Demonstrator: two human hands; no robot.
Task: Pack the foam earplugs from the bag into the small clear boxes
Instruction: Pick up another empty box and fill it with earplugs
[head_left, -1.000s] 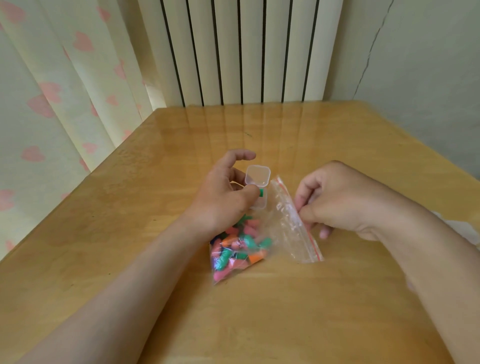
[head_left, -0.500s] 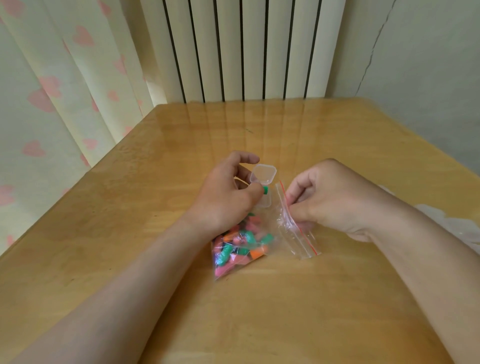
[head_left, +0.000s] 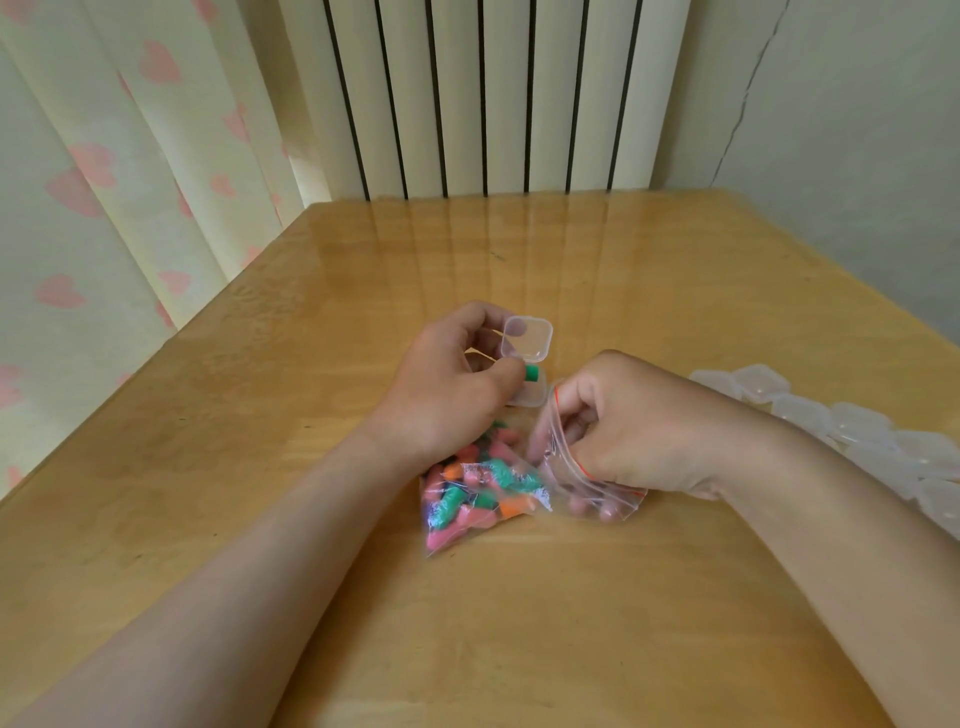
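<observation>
Plainly the right hand (head_left: 641, 431), fingers curled inside the bag (head_left: 626, 501) mouth with hold unclear, is nearer the earplugs (head_left: 478, 493) heaped just left of its fingertips, while the left hand (head_left: 447, 395) grips the open clear box (head_left: 527, 339), a green earplug (head_left: 532, 373) at its thumb tip.

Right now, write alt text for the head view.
A person's left hand holds an open small clear box with a green earplug at the thumb; the right hand grips the mouth of a clear bag of coloured earplugs on a table.
</observation>
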